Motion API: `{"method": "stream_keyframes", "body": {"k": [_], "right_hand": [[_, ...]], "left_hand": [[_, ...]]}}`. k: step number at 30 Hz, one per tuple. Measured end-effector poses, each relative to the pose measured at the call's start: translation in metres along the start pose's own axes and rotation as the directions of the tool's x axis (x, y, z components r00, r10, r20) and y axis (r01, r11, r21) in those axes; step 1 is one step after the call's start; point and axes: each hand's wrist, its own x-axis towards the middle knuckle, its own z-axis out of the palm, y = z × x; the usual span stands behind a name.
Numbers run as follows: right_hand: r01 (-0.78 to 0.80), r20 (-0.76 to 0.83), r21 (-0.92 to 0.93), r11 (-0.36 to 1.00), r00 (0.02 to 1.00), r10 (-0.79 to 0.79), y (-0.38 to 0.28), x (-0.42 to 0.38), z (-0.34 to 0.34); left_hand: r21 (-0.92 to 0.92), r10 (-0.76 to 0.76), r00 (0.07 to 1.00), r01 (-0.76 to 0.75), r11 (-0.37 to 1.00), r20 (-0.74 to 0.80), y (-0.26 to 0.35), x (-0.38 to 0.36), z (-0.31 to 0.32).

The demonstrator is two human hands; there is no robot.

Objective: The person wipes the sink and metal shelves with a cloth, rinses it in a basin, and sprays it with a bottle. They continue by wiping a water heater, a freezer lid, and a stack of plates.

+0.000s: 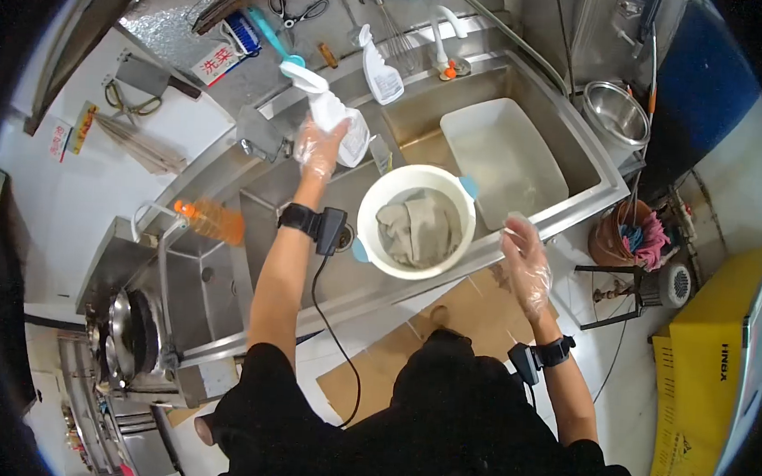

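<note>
My left hand (319,149), in a clear plastic glove, is wrapped round a white spray bottle (339,125) above the sink divider. A white basin (366,229) with blue handles stands between my hands, with a grey cloth (416,227) lying in water inside it. My right hand (526,263), gloved as well, is raised to the right of the basin, fingers apart and holding nothing. A second white spray bottle (381,74) stands behind the sink, near the faucet (443,47).
A translucent tub (506,154) of water sits in the right sink. Orange liquid fills a bottle (214,221) at the left sink. Steel bowls (616,114), a bucket of cloths (620,235) and a yellow chest (708,384) are at the right.
</note>
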Motion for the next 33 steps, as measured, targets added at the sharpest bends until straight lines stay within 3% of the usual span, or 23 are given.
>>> {"method": "stream_keyframes", "body": {"k": [1,4,8,15,18,20,21,23,25,27,30,31,33], "right_hand": [[-0.005,-0.007,-0.010,1.000,1.000,0.004,0.003,0.005,0.003],[-0.020,-0.013,-0.071,0.997,1.000,0.019,0.013,0.015,0.008],[-0.112,-0.034,-0.099,0.989,0.993,0.109,0.016,0.020,0.014],[-0.202,-0.084,-0.159,0.966,0.978,0.190,0.027,0.026,0.030],[-0.207,-0.085,-0.166,0.964,0.977,0.195,0.029,0.030,0.041],[-0.226,-0.095,-0.175,0.958,0.973,0.212,0.028,0.033,0.050],[-0.209,-0.090,-0.212,0.955,0.977,0.193,0.026,0.034,0.054],[-0.159,-0.109,-0.294,0.943,0.985,0.132,0.029,0.037,0.061],[-0.119,-0.145,-0.403,0.908,0.987,0.065,0.027,0.037,0.069],[0.036,-0.132,-0.656,0.754,0.978,-0.162,0.014,0.038,0.079],[0.181,0.027,-0.781,0.597,0.966,-0.258,-0.005,0.041,0.096],[0.216,0.127,-0.821,0.529,0.971,-0.200,-0.004,0.043,0.102],[0.298,0.275,-0.819,0.490,0.954,-0.119,0.001,0.048,0.119]], "left_hand": [[-0.012,0.017,1.000,-0.017,1.000,0.009,-0.036,0.014,0.024],[0.025,-0.096,0.984,0.094,0.995,0.151,-0.056,0.026,0.061],[-0.062,-0.083,0.979,0.096,0.993,0.185,-0.098,0.035,0.103],[-0.103,-0.127,0.991,0.132,0.986,0.049,-0.146,0.051,0.145],[-0.056,-0.179,0.984,0.179,0.982,0.009,-0.130,0.051,0.140],[-0.123,-0.272,0.961,0.276,0.953,0.043,-0.123,0.051,0.135],[-0.121,-0.276,0.960,0.279,0.953,0.046,-0.128,0.051,0.138],[-0.301,-0.161,0.984,0.178,0.937,0.082,-0.137,0.052,0.143],[-0.218,-0.196,0.970,0.224,0.950,0.144,-0.127,0.051,0.132],[-0.138,-0.237,0.945,0.271,0.952,0.226,-0.123,0.050,0.126],[-0.154,-0.179,0.936,0.234,0.960,0.303,-0.126,0.051,0.119],[-0.155,-0.180,0.936,0.234,0.960,0.304,-0.126,0.050,0.116],[0.013,-0.201,0.956,0.203,0.979,0.215,-0.124,0.042,0.110]]}}
